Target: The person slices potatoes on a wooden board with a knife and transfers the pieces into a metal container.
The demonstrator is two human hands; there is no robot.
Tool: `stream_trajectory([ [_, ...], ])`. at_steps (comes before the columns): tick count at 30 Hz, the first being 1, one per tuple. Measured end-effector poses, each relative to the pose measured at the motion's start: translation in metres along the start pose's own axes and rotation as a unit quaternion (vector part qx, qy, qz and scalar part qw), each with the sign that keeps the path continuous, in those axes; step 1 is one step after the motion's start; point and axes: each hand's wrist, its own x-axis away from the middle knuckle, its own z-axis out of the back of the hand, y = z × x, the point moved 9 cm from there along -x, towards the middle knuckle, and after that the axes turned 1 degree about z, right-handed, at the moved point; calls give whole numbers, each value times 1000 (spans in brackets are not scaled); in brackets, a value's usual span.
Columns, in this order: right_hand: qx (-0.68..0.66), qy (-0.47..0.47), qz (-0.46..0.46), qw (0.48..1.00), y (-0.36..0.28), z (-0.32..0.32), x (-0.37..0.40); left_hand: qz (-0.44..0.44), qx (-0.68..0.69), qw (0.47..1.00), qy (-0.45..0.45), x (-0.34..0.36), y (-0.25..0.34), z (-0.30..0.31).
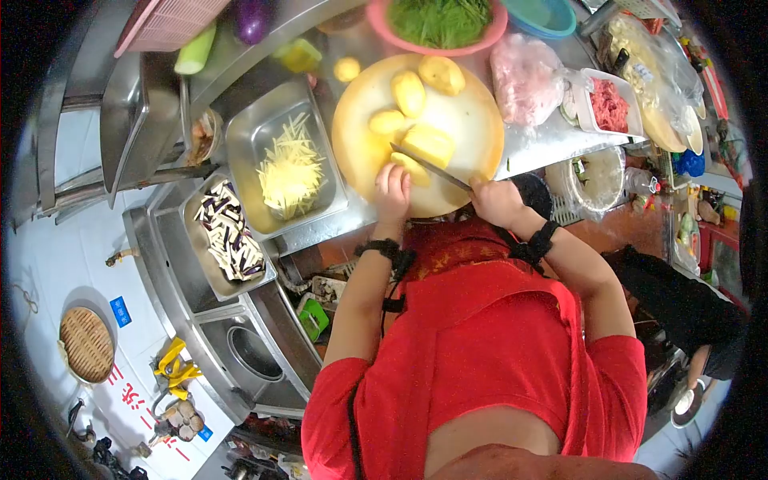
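1. Evidently, I had the fingers of my right hand [498, 202] wrapped around the handle of the kitchen knife [436, 170], its blade slanting up and to the left.
2. The fingers of my left hand [392, 190] were close together, their tips at the near potato piece [410, 169]; I could not tell whether they pinched it or only rested there.
3. The blade lay between that piece and the large peeled potato block [429, 145], both on the round cutting board [480, 120].
4. Beyond the block, three peeled potatoes [409, 94] sat on the board, while a small potato [346, 70] lay just off its far left edge.
5. Left of the board, a steel pan [332, 188] held potato shreds [292, 172]; nearer me, another pan [210, 272] held eggplant strips [230, 232].
6. Past the board stood a pink basin [438, 50] of leafy greens [440, 20]; to its right were a plastic bag [526, 78] and a white tray [584, 102] of red meat [610, 105].
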Motion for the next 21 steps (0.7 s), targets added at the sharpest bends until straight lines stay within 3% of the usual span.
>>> stream_trajectory([
  [4, -9, 7, 6, 1000, -2, 8, 1, -15, -21, 1000, -18, -5, 13, 5],
  [6, -7, -1, 6, 1000, -4, 10, 1, -99, -86, 991, -37, -6, 30, 7],
  [10, -18, 7, 18, 1000, -12, 20, 5, -107, -57, 992, -41, -2, 24, 6],
  [15, -25, 25, 13, 999, -2, 24, 8, -51, 12, 998, -41, -1, 10, 7],
  [21, -26, 38, 21, 999, 1, 34, 16, -66, 6, 997, -34, -3, 12, 4],
])
